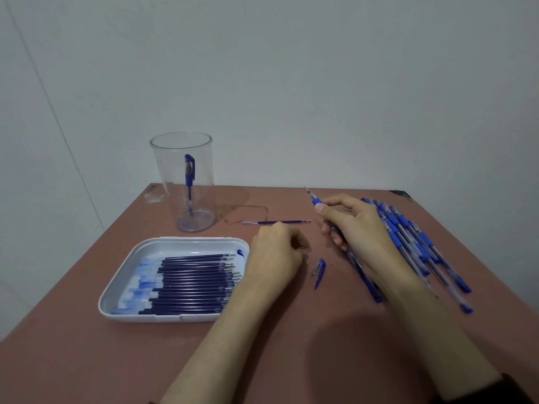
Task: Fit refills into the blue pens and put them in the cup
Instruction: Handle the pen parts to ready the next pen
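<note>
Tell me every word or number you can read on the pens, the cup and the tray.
None can be read.
On the pile of pens: any print on the barrels is too small and blurred.
On the held pen, cup, tray and refills: no writing shows.

Clear cup (163, 170) upright, one pen (189, 173) inside (clip up); refills (195, 282) rowed front-left; blue pens (414, 237) piled right.

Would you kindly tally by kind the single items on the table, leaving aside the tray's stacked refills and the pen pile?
Clear plastic cup: 1
White plastic tray: 1
Blue pens: 2, a capped blue pen in the cup and an uncapped blue pen in the right hand
Loose dark-blue refill: 1
Loose blue pen cap: 1
Total: 6
</note>
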The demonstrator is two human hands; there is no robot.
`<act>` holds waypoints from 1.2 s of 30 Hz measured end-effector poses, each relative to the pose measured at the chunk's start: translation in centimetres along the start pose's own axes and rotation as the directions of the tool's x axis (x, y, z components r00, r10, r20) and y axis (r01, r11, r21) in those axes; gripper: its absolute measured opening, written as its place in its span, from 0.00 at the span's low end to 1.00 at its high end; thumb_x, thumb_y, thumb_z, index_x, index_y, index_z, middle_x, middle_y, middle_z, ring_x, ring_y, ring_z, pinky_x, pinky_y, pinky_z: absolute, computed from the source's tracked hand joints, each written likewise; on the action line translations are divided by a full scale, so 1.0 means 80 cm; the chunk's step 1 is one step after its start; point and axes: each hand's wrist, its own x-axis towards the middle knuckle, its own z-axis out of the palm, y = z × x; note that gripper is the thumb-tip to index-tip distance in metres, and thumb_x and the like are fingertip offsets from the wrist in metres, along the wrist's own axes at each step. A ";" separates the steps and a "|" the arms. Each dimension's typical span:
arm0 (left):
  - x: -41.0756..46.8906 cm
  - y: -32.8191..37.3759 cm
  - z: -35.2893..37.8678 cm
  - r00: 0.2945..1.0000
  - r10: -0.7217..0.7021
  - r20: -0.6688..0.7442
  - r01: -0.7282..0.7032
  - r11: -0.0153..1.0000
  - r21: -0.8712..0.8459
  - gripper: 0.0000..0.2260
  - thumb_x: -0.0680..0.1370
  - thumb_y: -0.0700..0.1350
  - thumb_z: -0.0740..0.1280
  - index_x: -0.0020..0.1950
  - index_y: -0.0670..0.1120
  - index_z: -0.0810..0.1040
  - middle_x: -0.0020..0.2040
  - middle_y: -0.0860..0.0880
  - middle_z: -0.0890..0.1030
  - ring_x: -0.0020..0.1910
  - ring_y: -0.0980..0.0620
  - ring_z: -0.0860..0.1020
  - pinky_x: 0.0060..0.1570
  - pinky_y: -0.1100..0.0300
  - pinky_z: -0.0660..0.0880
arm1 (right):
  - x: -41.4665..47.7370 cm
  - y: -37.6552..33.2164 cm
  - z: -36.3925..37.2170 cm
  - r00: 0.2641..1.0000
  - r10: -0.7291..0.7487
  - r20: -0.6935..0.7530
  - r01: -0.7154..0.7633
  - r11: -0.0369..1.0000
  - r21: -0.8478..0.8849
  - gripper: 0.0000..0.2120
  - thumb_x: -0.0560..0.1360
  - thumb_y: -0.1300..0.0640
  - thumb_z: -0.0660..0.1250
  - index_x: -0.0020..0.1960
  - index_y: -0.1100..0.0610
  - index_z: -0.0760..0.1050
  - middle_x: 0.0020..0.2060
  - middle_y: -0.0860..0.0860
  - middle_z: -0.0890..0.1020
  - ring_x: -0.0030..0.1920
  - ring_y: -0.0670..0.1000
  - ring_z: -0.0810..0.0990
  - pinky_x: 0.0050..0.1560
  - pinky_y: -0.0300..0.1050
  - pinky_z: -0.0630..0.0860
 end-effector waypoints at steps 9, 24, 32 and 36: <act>0.000 -0.003 0.007 0.999 0.018 0.037 -0.020 0.999 0.043 0.08 0.72 0.40 0.68 0.47 0.50 0.82 0.43 0.51 0.82 0.45 0.50 0.79 0.48 0.56 0.76 | -0.001 0.000 0.002 1.000 0.001 0.010 -0.001 1.000 0.011 0.03 0.76 0.56 0.68 0.48 0.54 0.79 0.29 0.51 0.77 0.24 0.47 0.66 0.26 0.41 0.61; 0.006 0.005 -0.032 0.976 -0.216 0.040 0.151 0.524 -0.839 0.03 0.74 0.47 0.70 0.46 0.52 0.84 0.42 0.57 0.84 0.44 0.60 0.80 0.41 0.66 0.72 | -0.009 -0.005 0.005 0.973 -0.186 0.137 0.197 0.978 -0.074 0.04 0.76 0.55 0.69 0.48 0.47 0.81 0.32 0.55 0.78 0.31 0.43 0.74 0.33 0.33 0.72; 0.015 0.000 -0.042 0.945 -0.327 0.006 0.057 0.146 -0.988 0.04 0.78 0.44 0.66 0.50 0.46 0.74 0.43 0.46 0.84 0.43 0.51 0.82 0.47 0.60 0.79 | -0.008 -0.006 0.000 0.980 -0.156 0.126 0.173 0.976 -0.131 0.03 0.74 0.57 0.71 0.46 0.49 0.82 0.32 0.54 0.78 0.33 0.46 0.75 0.33 0.31 0.72; 0.012 0.003 -0.038 0.970 -0.240 0.030 0.086 0.224 -0.971 0.12 0.73 0.32 0.68 0.54 0.44 0.77 0.47 0.45 0.83 0.45 0.53 0.82 0.49 0.64 0.79 | -0.007 -0.004 0.003 0.978 -0.159 0.138 0.177 0.976 -0.129 0.05 0.74 0.56 0.71 0.45 0.47 0.82 0.35 0.61 0.80 0.34 0.48 0.76 0.32 0.32 0.74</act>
